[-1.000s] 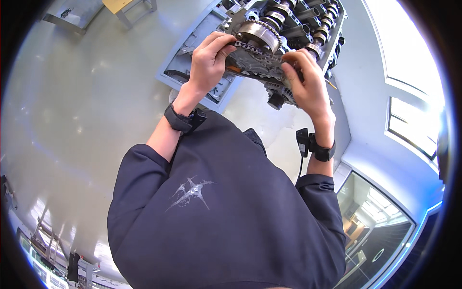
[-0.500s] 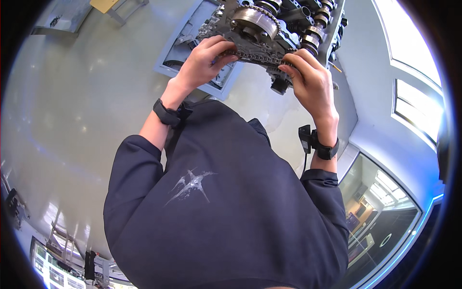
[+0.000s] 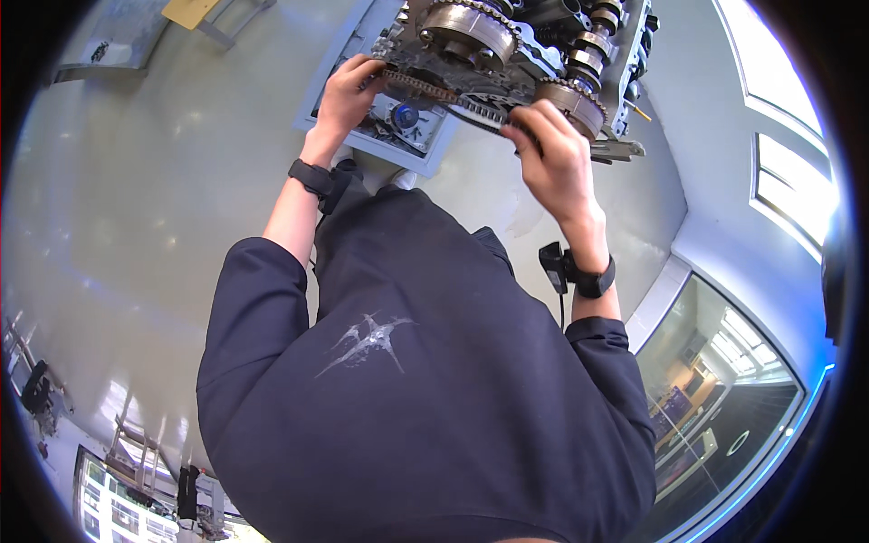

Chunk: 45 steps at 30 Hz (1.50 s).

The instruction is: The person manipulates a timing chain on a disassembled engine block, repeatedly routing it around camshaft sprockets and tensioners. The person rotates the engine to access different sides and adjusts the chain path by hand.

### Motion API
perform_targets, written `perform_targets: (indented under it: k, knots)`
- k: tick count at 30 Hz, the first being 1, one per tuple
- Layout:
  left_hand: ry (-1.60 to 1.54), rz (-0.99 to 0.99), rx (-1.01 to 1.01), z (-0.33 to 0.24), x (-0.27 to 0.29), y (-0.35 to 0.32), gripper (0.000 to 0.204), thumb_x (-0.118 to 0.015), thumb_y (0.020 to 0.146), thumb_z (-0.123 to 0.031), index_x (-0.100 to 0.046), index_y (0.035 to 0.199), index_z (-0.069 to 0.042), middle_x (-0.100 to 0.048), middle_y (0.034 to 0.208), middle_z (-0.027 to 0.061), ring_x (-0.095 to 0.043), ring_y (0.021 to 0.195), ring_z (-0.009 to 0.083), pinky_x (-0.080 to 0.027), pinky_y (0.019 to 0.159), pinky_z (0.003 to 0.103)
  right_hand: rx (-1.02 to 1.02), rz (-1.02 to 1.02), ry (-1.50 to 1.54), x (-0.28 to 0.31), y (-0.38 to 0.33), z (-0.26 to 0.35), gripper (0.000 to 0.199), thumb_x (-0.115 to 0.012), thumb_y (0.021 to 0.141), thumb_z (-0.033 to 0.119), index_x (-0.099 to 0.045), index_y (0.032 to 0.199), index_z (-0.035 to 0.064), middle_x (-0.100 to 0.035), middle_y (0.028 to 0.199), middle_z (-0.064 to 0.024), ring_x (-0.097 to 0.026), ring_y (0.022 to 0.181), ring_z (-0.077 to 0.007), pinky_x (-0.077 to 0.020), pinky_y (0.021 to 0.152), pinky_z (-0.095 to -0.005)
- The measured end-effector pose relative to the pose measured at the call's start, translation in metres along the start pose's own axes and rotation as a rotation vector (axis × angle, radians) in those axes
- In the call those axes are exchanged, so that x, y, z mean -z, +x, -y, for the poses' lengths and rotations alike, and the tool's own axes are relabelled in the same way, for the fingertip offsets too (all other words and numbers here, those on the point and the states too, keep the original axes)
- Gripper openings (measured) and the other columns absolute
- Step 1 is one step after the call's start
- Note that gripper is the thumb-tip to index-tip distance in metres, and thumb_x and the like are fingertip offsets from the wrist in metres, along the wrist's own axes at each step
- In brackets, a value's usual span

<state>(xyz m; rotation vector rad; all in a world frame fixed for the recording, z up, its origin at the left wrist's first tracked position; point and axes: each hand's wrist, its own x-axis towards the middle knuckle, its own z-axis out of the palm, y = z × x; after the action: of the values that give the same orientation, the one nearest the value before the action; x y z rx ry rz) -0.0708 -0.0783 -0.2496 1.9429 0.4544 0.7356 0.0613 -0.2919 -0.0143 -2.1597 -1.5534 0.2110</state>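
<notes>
Open pale floor (image 3: 163, 181) spreads left of the engine (image 3: 534, 45), which sits far at the frame's top edge above a light stand (image 3: 398, 136). A dark linked timing chain (image 3: 444, 93) runs beneath two toothed sprockets (image 3: 471, 27). Left hand (image 3: 348, 86) and right hand (image 3: 552, 154) each pinch the chain in a narrow grip.
</notes>
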Motion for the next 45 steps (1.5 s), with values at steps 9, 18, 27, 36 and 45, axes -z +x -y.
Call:
perform_targets:
  k: [9, 18, 27, 36, 45]
  knots:
    - [0.136, -0.27, 0.041, 0.005, 0.087, 0.012, 0.018, -0.069, 0.087, 0.003, -0.069, 0.105, 0.004, -0.07, 0.095, 0.0101, -0.068, 0.086, 0.0205, -0.053, 0.079, 0.03, -0.093, -0.096, 0.197, -0.071, 0.018, -0.006, 0.015, -0.07, 0.089, 0.009, -0.068, 0.102, 0.0029, -0.065, 0.095, -0.0134, -0.066, 0.08, -0.0387, -0.0536, 0.067, -0.043]
    - [0.0, 0.134, 0.184, -0.054, 0.123, 0.001, 0.019, -0.068, 0.087, 0.005, -0.069, 0.106, 0.004, -0.07, 0.09, 0.0097, -0.068, 0.084, 0.0157, -0.054, 0.077, 0.029, -0.082, -0.143, 0.226, -0.009, 0.03, 0.033, 0.011, -0.069, 0.09, 0.0, -0.068, 0.101, -0.0028, -0.063, 0.086, -0.0122, -0.061, 0.069, -0.0254, -0.049, 0.064, -0.0312]
    - [-0.084, 0.028, -0.205, -0.117, 0.139, 0.046, 0.019, -0.076, 0.085, -0.003, -0.072, 0.103, -0.001, -0.067, 0.077, 0.0076, -0.06, 0.065, 0.016, -0.048, 0.062, 0.029, -0.339, -0.284, 0.32, 0.044, 0.028, 0.042, 0.013, -0.066, 0.098, 0.005, -0.067, 0.102, -0.0072, -0.06, 0.084, -0.0024, -0.051, 0.065, -0.0051, -0.0404, 0.057, -0.0204]
    - [-0.055, -0.025, -0.135, -0.167, 0.129, 0.081, 0.014, -0.075, 0.087, -0.009, -0.073, 0.097, 0.001, -0.068, 0.073, 0.0171, -0.063, 0.057, 0.0182, -0.047, 0.054, 0.031, -0.462, -0.256, 0.254, 0.072, 0.025, 0.024, 0.016, -0.065, 0.099, 0.01, -0.07, 0.103, -0.0051, -0.064, 0.084, 0.0002, -0.048, 0.061, -0.003, -0.0352, 0.052, -0.0196]
    - [0.013, 0.04, -0.043, -0.161, 0.12, 0.098, 0.013, -0.07, 0.088, -0.013, -0.075, 0.096, -0.004, -0.072, 0.079, 0.0158, -0.071, 0.065, 0.0238, -0.051, 0.059, 0.032, -0.488, -0.162, 0.203, 0.076, 0.043, -0.005, 0.018, -0.065, 0.099, 0.013, -0.073, 0.101, -0.004, -0.066, 0.083, 0.0, -0.046, 0.061, -0.0029, -0.0347, 0.052, -0.0205]
